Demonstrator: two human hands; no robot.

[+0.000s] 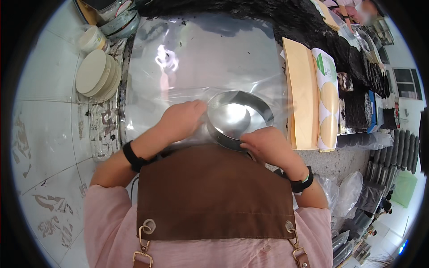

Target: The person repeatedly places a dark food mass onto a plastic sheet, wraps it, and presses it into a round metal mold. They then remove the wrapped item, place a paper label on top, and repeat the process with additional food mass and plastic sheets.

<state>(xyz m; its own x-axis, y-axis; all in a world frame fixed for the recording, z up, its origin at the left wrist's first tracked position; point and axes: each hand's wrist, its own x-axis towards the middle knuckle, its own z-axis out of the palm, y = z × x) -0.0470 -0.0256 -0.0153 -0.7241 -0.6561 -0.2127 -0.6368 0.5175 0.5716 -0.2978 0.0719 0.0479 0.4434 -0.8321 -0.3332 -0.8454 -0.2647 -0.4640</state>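
Observation:
A round metal ring or shallow pan (214,129) is tilted in front of my apron, at the near edge of a shiny metal work surface (207,63). My right hand (268,144) grips its near right rim, thumb and fingers on the metal wall. Clear plastic film (191,93) spreads behind and around the ring. Whether the film wraps it or only lies against it is hard to tell. My left hand (184,119) is at the ring's left side, its fingers closed on the film. Those fingertips are slightly blurred.
Round pale discs (97,73) are stacked at the left, below a white tub (94,38) and metal bowls (122,23). Dark, stringy material (214,6) is heaped along the back. Brown paper envelopes (301,97) and a sheet of round stickers (328,100) lie right. Another person (355,11) is at upper right.

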